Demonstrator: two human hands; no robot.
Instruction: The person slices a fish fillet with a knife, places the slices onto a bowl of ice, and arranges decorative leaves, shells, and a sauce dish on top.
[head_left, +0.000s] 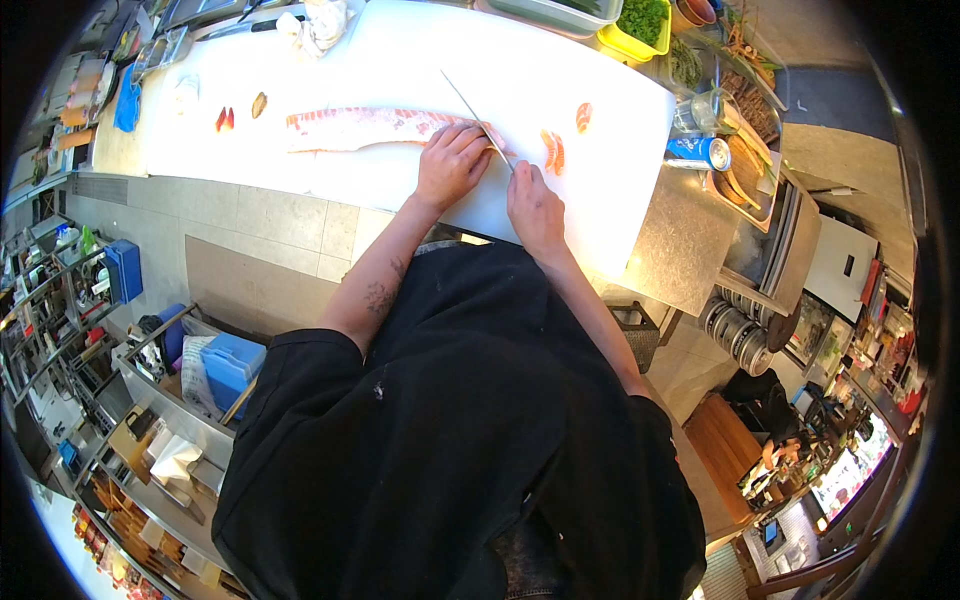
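A long salmon fillet (360, 129) lies lengthwise on a white cutting board (465, 45), its pale, silvery side mostly up. My left hand (454, 166) holds the fillet's right end down with bent fingers, which hide part of it. In my right hand (538, 208) is the handle of a long, slim knife (469, 109). The blade slants up and left across the fillet's right end, close beside my left fingertips. To the right lie a pair of orange salmon slices (553, 152) and one more salmon slice (584, 118).
Red-tipped seafood pieces (225, 120) and a small brown piece (259, 105) sit left on the board. Further back are a crumpled white cloth (324, 28) and another knife (225, 30). A blue can (697, 154), a glass (701, 112) and a yellow tub of greens (637, 26) stand right.
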